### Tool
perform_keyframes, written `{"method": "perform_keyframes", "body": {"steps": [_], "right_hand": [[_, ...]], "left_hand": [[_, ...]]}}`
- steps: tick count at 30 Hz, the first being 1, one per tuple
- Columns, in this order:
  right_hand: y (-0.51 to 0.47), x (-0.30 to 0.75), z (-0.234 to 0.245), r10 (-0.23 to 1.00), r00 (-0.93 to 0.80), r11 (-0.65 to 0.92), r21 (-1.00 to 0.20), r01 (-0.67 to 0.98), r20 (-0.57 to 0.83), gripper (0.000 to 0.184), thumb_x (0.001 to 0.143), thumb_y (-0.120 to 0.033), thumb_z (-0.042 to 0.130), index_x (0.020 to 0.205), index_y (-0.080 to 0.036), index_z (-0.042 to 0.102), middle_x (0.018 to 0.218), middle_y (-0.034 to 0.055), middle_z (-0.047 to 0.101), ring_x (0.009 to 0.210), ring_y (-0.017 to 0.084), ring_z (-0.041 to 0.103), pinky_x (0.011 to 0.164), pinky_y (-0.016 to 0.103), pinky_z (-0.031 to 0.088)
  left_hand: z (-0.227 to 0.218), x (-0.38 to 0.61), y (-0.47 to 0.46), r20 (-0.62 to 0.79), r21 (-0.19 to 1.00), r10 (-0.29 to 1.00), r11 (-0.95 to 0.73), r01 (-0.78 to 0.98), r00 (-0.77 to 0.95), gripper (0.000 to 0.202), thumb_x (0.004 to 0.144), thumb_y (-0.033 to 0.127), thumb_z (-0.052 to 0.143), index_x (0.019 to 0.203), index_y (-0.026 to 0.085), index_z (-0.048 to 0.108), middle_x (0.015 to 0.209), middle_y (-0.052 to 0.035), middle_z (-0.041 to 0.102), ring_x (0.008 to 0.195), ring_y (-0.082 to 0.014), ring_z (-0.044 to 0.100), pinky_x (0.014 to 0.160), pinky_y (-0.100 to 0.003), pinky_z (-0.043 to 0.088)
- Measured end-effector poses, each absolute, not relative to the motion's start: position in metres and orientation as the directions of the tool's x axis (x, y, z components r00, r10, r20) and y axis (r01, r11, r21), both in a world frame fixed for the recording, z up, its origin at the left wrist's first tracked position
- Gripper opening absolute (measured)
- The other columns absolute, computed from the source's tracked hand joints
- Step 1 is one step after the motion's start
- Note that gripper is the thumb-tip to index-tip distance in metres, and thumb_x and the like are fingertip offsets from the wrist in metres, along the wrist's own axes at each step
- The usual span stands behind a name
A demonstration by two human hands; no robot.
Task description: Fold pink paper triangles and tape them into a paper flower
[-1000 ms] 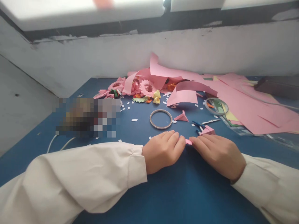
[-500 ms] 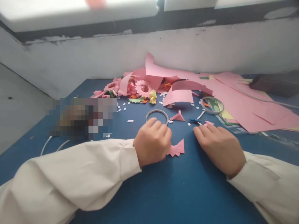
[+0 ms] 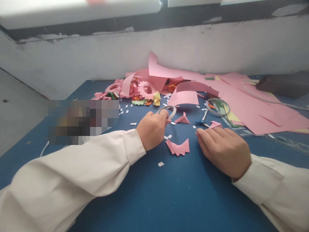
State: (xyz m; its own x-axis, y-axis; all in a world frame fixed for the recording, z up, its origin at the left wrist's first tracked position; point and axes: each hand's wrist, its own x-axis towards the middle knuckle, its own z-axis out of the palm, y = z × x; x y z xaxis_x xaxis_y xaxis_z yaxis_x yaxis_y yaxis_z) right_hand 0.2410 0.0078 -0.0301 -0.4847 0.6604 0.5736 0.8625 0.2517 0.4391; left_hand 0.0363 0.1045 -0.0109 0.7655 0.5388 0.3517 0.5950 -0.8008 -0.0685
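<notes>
My left hand (image 3: pixel 152 129) is closed around a thin ring of tape (image 3: pixel 172 110) and holds it tilted up off the blue table (image 3: pixel 183 193). A folded pink paper piece with pointed tips (image 3: pixel 179 147) lies on the table between my hands, touched by neither. My right hand (image 3: pixel 223 149) rests flat on the table with its fingers stretched out and together, just right of that piece. A small pink triangle (image 3: pixel 182 119) lies beyond it.
Pink paper sheets (image 3: pixel 241 100) and curled strips are heaped at the back, with paper flowers (image 3: pixel 145 89) and coloured scraps. A second tape ring (image 3: pixel 218 106) and blue-handled scissors (image 3: pixel 201 122) lie right of centre. A dark box (image 3: pixel 282 84) sits far right. White paper bits are scattered about.
My hands let go of the folded pink piece, which now lies on the table. My left hand reached forward, gripped the tape ring and lifted it. My right hand drew slightly right.
</notes>
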Motion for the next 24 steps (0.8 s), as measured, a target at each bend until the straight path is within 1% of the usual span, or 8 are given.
{"method": "perform_keyframes", "body": {"steps": [2, 4, 7, 9, 12, 15, 19, 24], "right_hand": [[0.005, 0.238, -0.029, 0.562, -0.509, 0.370, 0.352, 0.860, 0.652, 0.026, 0.080, -0.019, 0.063, 0.104, -0.010, 0.057, 0.071, 0.0033, 0.063, 0.061, 0.015, 0.051, 0.058, 0.030, 0.038], [0.004, 0.236, -0.027, 0.497, -0.502, 0.469, 0.268, 0.842, 0.707, 0.045, 0.079, -0.017, 0.065, 0.119, -0.005, 0.049, 0.079, 0.0062, 0.065, 0.063, 0.015, 0.053, 0.061, 0.030, 0.041], [0.003, 0.234, -0.028, 0.499, -0.541, 0.537, 0.247, 0.806, 0.677, 0.051, 0.081, -0.016, 0.062, 0.126, -0.004, 0.044, 0.085, 0.0086, 0.066, 0.066, 0.016, 0.056, 0.061, 0.031, 0.043], [0.003, 0.233, -0.029, 0.499, -0.596, 0.597, 0.248, 0.763, 0.629, 0.052, 0.083, -0.014, 0.058, 0.131, -0.003, 0.040, 0.086, 0.0089, 0.067, 0.066, 0.017, 0.058, 0.060, 0.031, 0.045], [0.003, 0.233, -0.029, 0.481, -0.633, 0.655, 0.233, 0.719, 0.606, 0.058, 0.084, -0.011, 0.055, 0.136, 0.000, 0.032, 0.082, 0.0074, 0.068, 0.065, 0.016, 0.059, 0.060, 0.031, 0.046], [0.001, 0.234, -0.028, 0.451, -0.647, 0.674, 0.241, 0.698, 0.615, 0.059, 0.083, -0.010, 0.058, 0.136, 0.000, 0.034, 0.077, 0.0063, 0.068, 0.063, 0.016, 0.060, 0.058, 0.032, 0.046], [0.000, 0.237, -0.028, 0.412, -0.666, 0.703, 0.248, 0.667, 0.622, 0.049, 0.080, -0.008, 0.060, 0.126, 0.002, 0.045, 0.076, 0.0082, 0.068, 0.060, 0.017, 0.058, 0.055, 0.033, 0.043], [-0.002, 0.241, -0.030, 0.379, -0.659, 0.753, 0.198, 0.628, 0.649, 0.030, 0.079, -0.002, 0.056, 0.109, 0.000, 0.055, 0.079, 0.0130, 0.068, 0.068, 0.020, 0.059, 0.055, 0.033, 0.044]], "left_hand": [[-0.006, 0.039, 0.097, 0.399, -0.022, 0.488, -0.841, 0.540, 0.776, 0.025, 0.097, 0.023, 0.022, 0.088, 0.015, 0.044, 0.067, -0.0022, 0.058, 0.056, -0.0161, 0.052, 0.065, -0.029, 0.039], [-0.005, 0.041, 0.086, 0.466, 0.073, 0.383, -0.915, 0.397, 0.798, 0.023, 0.097, 0.025, 0.025, 0.087, 0.016, 0.043, 0.066, -0.0001, 0.058, 0.056, -0.0142, 0.052, 0.066, -0.026, 0.041], [-0.009, 0.041, 0.070, 0.543, 0.187, 0.287, -0.958, 0.219, 0.789, 0.020, 0.096, 0.023, 0.028, 0.085, 0.016, 0.043, 0.066, 0.0001, 0.058, 0.054, -0.0136, 0.052, 0.062, -0.025, 0.042], [-0.015, 0.041, 0.063, 0.533, 0.233, 0.289, -0.954, 0.191, 0.795, 0.018, 0.095, 0.021, 0.031, 0.085, 0.016, 0.044, 0.066, -0.0001, 0.060, 0.054, -0.0135, 0.053, 0.059, -0.025, 0.042], [-0.022, 0.040, 0.060, 0.505, 0.324, 0.359, -0.922, 0.213, 0.785, 0.015, 0.094, 0.021, 0.034, 0.088, 0.016, 0.047, 0.069, -0.0011, 0.062, 0.059, -0.0141, 0.057, 0.061, -0.025, 0.043], [-0.024, 0.041, 0.062, 0.468, 0.386, 0.421, -0.888, 0.249, 0.777, 0.016, 0.094, 0.022, 0.035, 0.089, 0.015, 0.049, 0.071, -0.0023, 0.063, 0.061, -0.0150, 0.058, 0.061, -0.026, 0.044], [-0.021, 0.041, 0.063, 0.460, 0.370, 0.390, -0.901, 0.227, 0.797, 0.020, 0.094, 0.020, 0.033, 0.086, 0.013, 0.050, 0.070, -0.0035, 0.062, 0.059, -0.0148, 0.055, 0.060, -0.027, 0.043], [-0.018, 0.041, 0.061, 0.462, 0.212, 0.244, -0.964, 0.161, 0.853, 0.025, 0.090, 0.018, 0.033, 0.096, 0.005, 0.054, 0.081, -0.0119, 0.062, 0.070, -0.0198, 0.054, 0.064, -0.033, 0.043]]}}
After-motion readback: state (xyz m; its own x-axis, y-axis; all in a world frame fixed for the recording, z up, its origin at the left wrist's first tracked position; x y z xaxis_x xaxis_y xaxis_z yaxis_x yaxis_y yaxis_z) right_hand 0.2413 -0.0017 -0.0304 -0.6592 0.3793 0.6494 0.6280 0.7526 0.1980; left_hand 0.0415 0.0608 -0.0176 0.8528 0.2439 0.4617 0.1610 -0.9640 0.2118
